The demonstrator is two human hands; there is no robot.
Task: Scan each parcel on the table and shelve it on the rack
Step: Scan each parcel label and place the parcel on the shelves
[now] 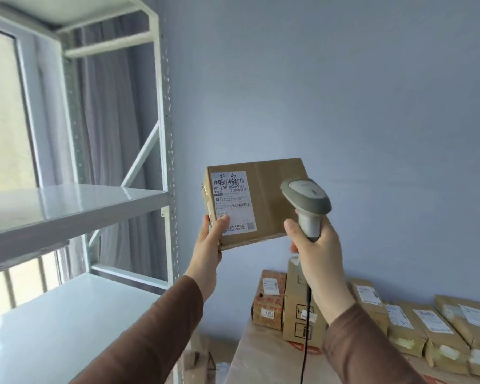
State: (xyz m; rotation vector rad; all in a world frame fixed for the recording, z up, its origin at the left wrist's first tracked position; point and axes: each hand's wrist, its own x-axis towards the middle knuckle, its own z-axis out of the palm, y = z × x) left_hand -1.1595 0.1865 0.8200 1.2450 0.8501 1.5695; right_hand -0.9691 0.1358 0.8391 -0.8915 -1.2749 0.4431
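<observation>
**One parcel raised, scanner aimed at its label**

Above the table's left end, a single cardboard parcel (258, 200) is held up in front of the blue wall (344, 92), tilted so its white shipping label (233, 203) faces the camera. One left hand (209, 239) grips it at the lower left corner: the thumb lies across the label's bottom edge and the other fingers are hidden behind the box. One right hand (313, 245) is clenched round the handle of a grey barcode scanner (306, 202), all fingers wrapped tight, the scanner's head overlapping the parcel's right side; whether it touches the box I cannot tell. A black cable (306, 328) hangs down from the handle.

On the table (261, 361) below, about seven more parcels (427, 325) can be counted: two upright cartons at the left, then a row of brown padded packets leaning toward the right edge, where the count grows uncertain. Left of the hands stands one white metal rack (165, 134), with two bare shelves (67, 206) in view. More packets (197, 356) lie low between rack and table, too cut off to count.
</observation>
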